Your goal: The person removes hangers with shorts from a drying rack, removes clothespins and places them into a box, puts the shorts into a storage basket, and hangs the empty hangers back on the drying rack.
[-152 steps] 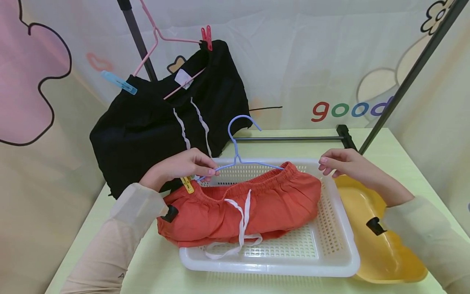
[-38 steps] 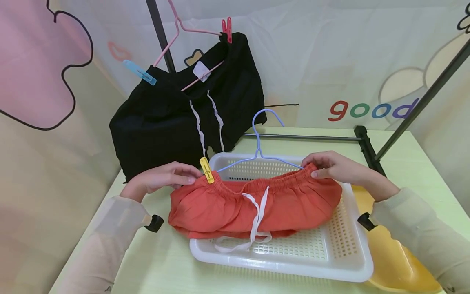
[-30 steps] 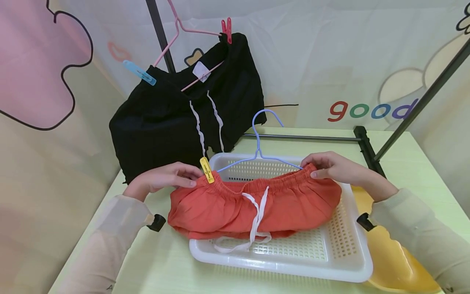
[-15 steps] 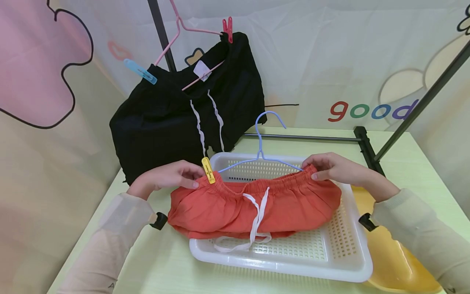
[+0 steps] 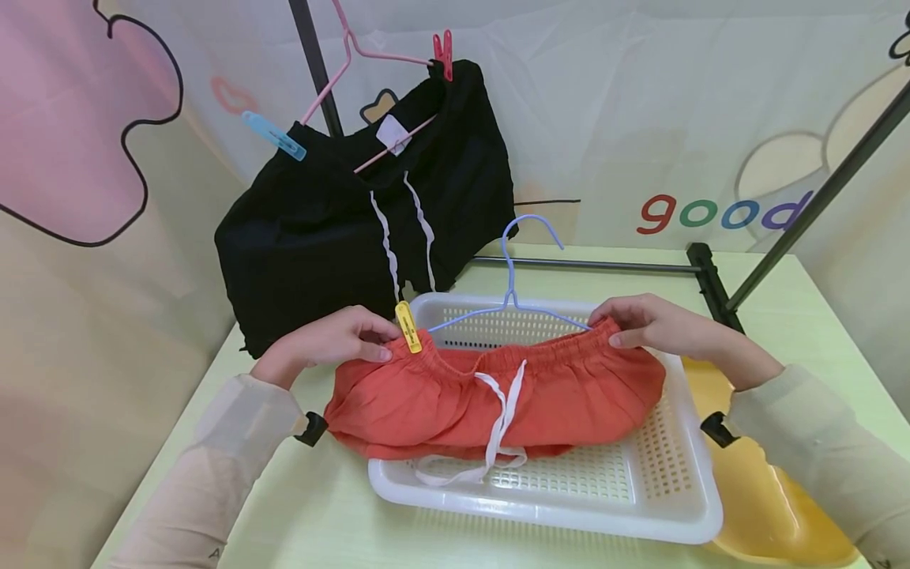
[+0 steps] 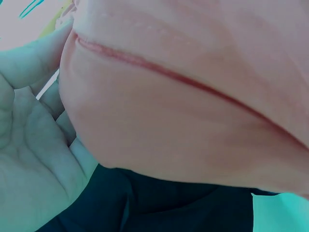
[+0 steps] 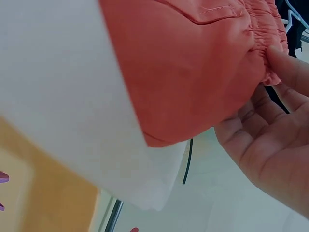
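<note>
Red-orange shorts with a white drawstring are spread above a white basket. A blue hanger runs inside their elastic waistband, its hook pointing up. The left hand pinches the waistband's left end, just beside a yellow clothespin clipped there. At the opposite end the right hand pinches the waistband, thumb in front. In the right wrist view the right thumb presses the gathered elastic, with other fingers behind the cloth. The left wrist view has the left thumb against the fabric; its fingertips are hidden.
Black shorts hang at the back left on a pink hanger, held by a blue clothespin and a red clothespin. Beneath the red-orange shorts is the white basket. A yellow tray lies right. Black rack poles rise behind.
Since the earliest frame, the left hand has gone from the hanger's arm to the waistband, and the right hand has taken hold of the waistband's right end. Lately the hanger's hook shifted slightly right.
</note>
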{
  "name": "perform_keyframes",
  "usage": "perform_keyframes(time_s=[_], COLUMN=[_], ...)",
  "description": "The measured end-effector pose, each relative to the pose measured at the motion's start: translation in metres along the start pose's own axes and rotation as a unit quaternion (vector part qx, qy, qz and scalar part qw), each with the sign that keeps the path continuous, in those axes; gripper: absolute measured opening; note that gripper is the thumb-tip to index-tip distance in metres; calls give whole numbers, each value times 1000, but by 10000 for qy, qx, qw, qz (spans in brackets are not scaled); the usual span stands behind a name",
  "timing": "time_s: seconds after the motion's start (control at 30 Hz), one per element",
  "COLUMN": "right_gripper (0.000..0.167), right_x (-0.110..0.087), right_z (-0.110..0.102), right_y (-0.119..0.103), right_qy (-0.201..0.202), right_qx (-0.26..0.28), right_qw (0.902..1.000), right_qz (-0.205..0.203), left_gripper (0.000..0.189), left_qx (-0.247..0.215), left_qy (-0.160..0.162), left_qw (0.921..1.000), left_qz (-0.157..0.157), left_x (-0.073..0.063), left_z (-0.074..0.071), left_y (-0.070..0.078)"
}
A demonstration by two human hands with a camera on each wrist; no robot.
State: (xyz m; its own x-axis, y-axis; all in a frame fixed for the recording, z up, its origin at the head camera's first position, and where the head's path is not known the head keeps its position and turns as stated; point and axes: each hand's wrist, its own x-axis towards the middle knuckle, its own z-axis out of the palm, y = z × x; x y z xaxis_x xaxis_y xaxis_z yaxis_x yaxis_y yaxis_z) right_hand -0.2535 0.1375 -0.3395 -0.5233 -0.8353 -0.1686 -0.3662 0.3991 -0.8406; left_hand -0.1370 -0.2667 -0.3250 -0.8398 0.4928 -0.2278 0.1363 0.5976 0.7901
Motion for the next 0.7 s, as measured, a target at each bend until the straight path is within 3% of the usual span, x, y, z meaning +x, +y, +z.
perform_keyframes(time_s=[0.27, 0.7], right_gripper=[24, 26], right_x=[-5, -14], right_z=[-4, -14], right_y=[-7, -8], right_qy=[184, 387], right_qx=[-30, -211], right_qw=[9995, 9989], right_qz=[-270, 180], left_gripper=[28, 29], left_qx=[21, 214], left_qy=[139, 350], left_qw=[9999, 9991], left_qz=[17, -55], left_x=[1, 10], left_z=[1, 6], left_y=[4, 13])
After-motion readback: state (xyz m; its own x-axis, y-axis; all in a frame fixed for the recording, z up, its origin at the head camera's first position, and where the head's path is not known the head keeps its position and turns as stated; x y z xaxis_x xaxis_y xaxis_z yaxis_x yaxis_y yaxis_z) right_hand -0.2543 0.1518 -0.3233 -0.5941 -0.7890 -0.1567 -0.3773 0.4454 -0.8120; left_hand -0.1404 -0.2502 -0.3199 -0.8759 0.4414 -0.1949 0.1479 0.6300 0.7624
